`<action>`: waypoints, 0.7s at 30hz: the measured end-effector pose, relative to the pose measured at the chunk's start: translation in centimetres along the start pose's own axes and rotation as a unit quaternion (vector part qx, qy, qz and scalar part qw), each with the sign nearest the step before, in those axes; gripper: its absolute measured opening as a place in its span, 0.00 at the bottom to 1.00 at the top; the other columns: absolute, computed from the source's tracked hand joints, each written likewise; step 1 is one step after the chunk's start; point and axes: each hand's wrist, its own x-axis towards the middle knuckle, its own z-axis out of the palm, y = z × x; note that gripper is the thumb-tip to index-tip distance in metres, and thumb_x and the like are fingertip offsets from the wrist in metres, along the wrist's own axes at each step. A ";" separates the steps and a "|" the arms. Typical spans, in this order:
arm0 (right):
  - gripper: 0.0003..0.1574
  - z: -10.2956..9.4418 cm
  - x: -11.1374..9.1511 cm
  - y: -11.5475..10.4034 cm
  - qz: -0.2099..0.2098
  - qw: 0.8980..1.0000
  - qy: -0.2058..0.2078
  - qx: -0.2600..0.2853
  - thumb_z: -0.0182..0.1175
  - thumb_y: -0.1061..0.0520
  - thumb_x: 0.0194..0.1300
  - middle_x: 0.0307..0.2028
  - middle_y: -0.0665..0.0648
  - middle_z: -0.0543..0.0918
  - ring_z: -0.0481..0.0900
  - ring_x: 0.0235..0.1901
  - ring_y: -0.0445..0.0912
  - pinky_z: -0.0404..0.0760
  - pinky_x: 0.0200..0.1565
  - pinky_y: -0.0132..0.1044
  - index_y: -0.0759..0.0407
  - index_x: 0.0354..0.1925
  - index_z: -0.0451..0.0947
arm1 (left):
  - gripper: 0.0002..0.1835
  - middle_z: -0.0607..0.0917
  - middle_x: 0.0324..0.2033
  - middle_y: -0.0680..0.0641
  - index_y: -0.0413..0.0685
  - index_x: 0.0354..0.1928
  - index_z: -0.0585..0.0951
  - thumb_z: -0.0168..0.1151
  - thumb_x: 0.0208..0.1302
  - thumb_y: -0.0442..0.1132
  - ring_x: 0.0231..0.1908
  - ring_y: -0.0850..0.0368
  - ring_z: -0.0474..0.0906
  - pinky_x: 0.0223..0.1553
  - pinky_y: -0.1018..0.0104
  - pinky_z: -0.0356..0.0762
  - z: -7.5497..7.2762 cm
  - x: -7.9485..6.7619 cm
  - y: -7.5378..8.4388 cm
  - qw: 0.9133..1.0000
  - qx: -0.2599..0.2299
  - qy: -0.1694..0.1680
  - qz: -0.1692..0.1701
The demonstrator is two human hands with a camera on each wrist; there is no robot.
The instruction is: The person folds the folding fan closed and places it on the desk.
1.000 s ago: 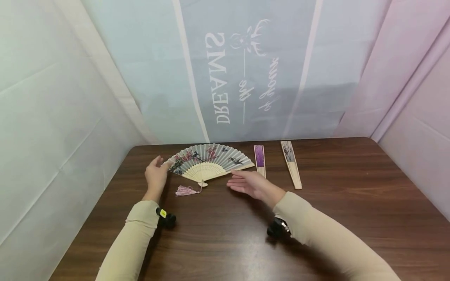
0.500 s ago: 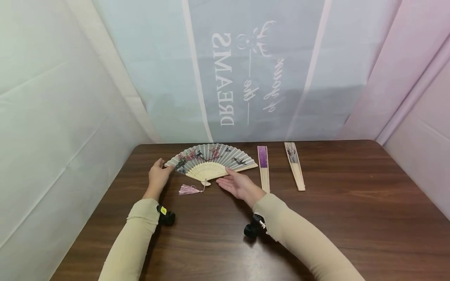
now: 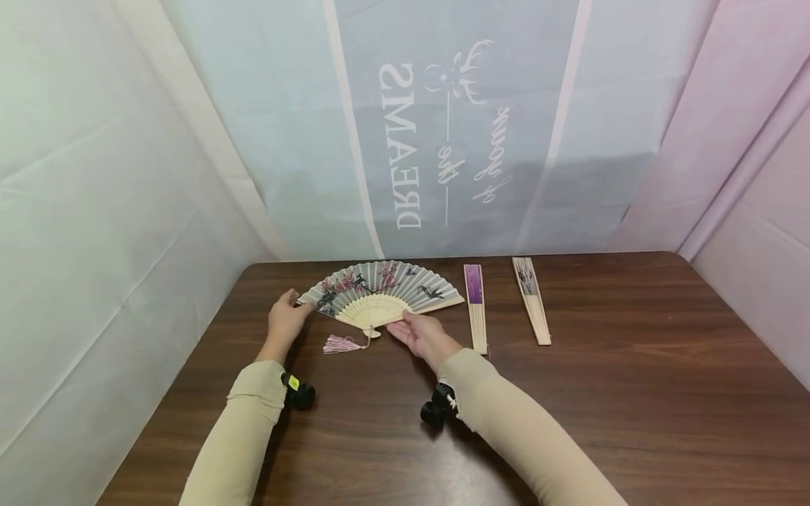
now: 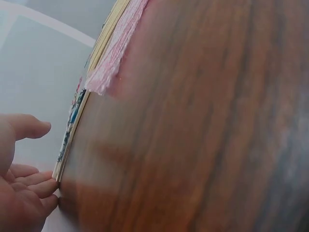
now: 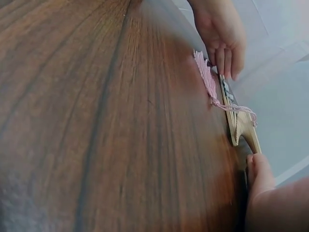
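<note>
A spread hand fan [image 3: 380, 292] with pale ribs and a grey flower-and-bird print lies near the table's back edge. Its pink tassel [image 3: 342, 344] hangs from the pivot end towards the front. My left hand [image 3: 287, 320] is at the fan's left end; in the left wrist view the fingers [image 4: 41, 186] touch its edge while the thumb stays apart. At the lower right edge, close to the pivot, is my right hand [image 3: 425, 336], its thumb touching the edge and its fingers extended below. The right wrist view shows that thumb [image 5: 260, 169] against the fan's outer stick.
Two folded fans lie to the right: a purple one [image 3: 474, 306] beside the spread fan, and a grey-printed one [image 3: 531, 299] farther right. The brown wooden table [image 3: 607, 393] ends at a fabric backdrop [image 3: 304, 154] behind it. Black wrist cameras sit under both sleeves.
My right hand has moved left along the fan's lower edge towards the pivot, uncovering more of the purple folded fan. My left hand stays at the left end, and the fan remains spread.
</note>
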 end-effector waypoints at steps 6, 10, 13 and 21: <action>0.25 0.0 0.2 0.4 -0.016 1.000 0.011 -0.014 0.43 0.66 0.78 0.65 0.80 0.68 0.68 0.68 0.64 0.75 0.69 0.47 0.78 0.68 0.60 | 0.38 0.64 0.73 0.34 0.34 0.76 0.54 0.57 0.71 0.39 0.74 0.41 0.60 0.76 0.49 0.62 -0.4 -0.3 -0.2 0.996 -0.087 0.015 -0.012; 0.25 0.2 0.2 0.5 -0.016 1.000 0.012 -0.018 0.43 0.66 0.78 0.65 0.80 0.68 0.69 0.67 0.64 0.75 0.69 0.46 0.77 0.68 0.60 | 0.36 0.65 0.72 0.33 0.33 0.75 0.55 0.56 0.72 0.37 0.73 0.42 0.62 0.76 0.52 0.62 -1.2 -1.0 -0.1 0.988 -0.147 0.033 -0.031; 0.26 0.3 0.2 0.4 -0.017 1.000 0.007 -0.020 0.42 0.67 0.78 0.65 0.80 0.67 0.69 0.67 0.65 0.74 0.70 0.47 0.77 0.69 0.58 | 0.33 0.67 0.71 0.33 0.32 0.74 0.58 0.55 0.71 0.35 0.71 0.43 0.64 0.76 0.54 0.64 -1.7 -1.7 0.0 0.979 -0.187 0.059 -0.051; 0.28 -0.7 -1.0 0.8 -0.033 0.999 -0.028 -0.031 0.40 0.66 0.78 0.65 0.83 0.65 0.66 0.69 0.66 0.71 0.72 0.49 0.80 0.70 0.54 | 0.25 0.79 0.56 0.42 0.34 0.68 0.69 0.57 0.70 0.30 0.48 0.62 0.80 0.59 0.71 0.81 -2.5 -4.2 -0.8 0.940 -0.304 0.114 -0.107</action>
